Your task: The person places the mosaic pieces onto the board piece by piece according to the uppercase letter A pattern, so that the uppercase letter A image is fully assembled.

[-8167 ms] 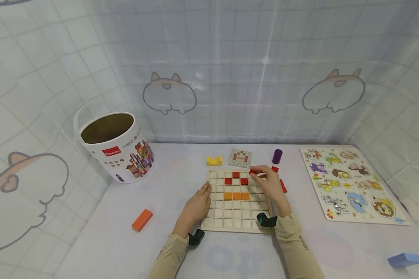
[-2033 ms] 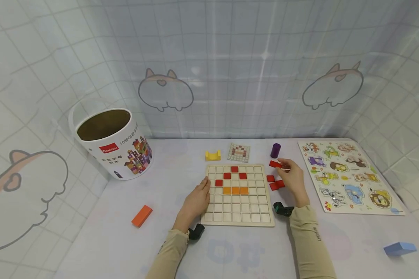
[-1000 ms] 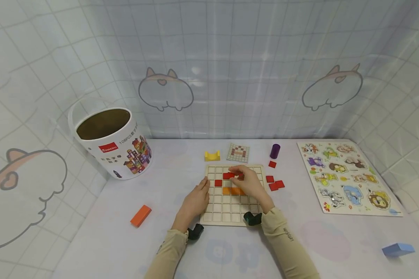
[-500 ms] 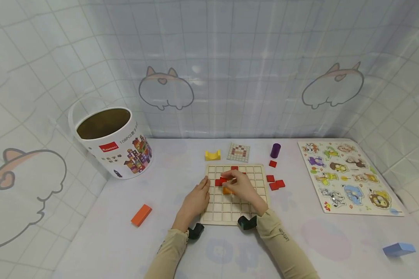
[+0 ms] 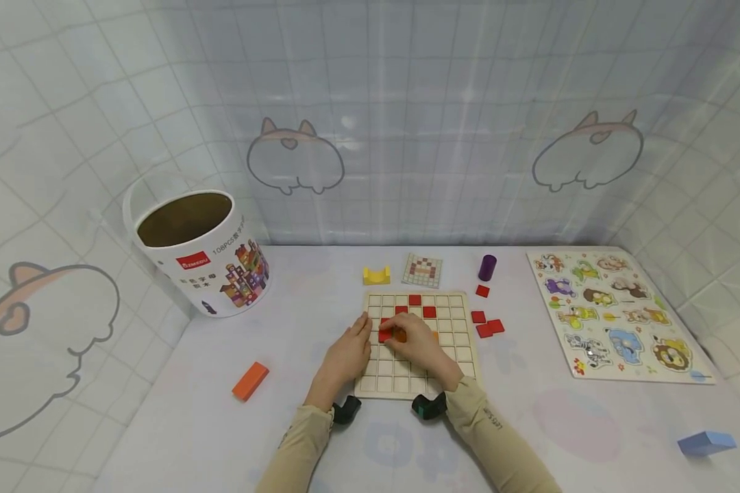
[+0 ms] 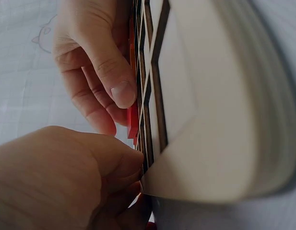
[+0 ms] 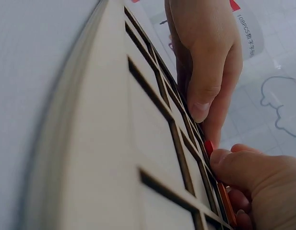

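Head view: a red square tile [image 5: 385, 336] is pinched by the right hand [image 5: 418, 344] on the pale wooden grid board [image 5: 401, 384], its edge touched by the straight-fingered left hand [image 5: 347, 354]; the white cylindrical bucket [image 5: 212, 263] is shadowed inside.

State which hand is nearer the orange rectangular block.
Left. The left hand is at the left edge of the wooden grid board, right of the orange rectangular block; the right hand is farther right, over the board.

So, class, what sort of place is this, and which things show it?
Probably a children's play area: a pale wooden grid board, a white animal-picture puzzle board, and a white cylindrical bucket printed with colourful blocks.
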A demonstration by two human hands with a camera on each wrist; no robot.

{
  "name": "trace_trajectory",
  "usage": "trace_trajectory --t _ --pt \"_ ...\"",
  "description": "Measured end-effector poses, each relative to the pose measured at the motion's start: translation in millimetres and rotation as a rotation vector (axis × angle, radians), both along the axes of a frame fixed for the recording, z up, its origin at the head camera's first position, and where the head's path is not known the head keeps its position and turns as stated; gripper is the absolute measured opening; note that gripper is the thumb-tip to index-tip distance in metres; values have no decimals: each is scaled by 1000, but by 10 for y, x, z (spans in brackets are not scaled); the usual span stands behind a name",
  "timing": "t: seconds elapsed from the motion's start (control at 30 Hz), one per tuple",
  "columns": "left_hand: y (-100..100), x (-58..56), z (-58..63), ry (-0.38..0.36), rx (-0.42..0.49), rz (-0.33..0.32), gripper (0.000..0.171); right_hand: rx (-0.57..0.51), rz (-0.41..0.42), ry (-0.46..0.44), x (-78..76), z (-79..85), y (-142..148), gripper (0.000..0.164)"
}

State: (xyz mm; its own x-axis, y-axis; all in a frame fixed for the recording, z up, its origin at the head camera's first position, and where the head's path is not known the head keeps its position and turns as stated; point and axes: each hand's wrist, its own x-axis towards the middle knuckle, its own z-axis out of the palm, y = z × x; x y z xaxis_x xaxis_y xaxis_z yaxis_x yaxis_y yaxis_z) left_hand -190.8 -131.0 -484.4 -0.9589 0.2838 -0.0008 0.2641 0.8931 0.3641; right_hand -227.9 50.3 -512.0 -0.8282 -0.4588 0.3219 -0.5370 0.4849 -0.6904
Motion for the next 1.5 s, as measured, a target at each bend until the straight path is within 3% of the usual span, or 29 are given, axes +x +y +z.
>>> trace_trajectory --t 0.67,0.9,1.5 --pt "-4 6 -4 6 1 5 49 49 -26 0 15 18 3 28" --pt "-1 4 -12 1 2 11 49 -69 -22 -43 1 81 73 30" --pt "1 4 -50 13 1 12 49 -308 -361 -168 -146 330 1075 32"
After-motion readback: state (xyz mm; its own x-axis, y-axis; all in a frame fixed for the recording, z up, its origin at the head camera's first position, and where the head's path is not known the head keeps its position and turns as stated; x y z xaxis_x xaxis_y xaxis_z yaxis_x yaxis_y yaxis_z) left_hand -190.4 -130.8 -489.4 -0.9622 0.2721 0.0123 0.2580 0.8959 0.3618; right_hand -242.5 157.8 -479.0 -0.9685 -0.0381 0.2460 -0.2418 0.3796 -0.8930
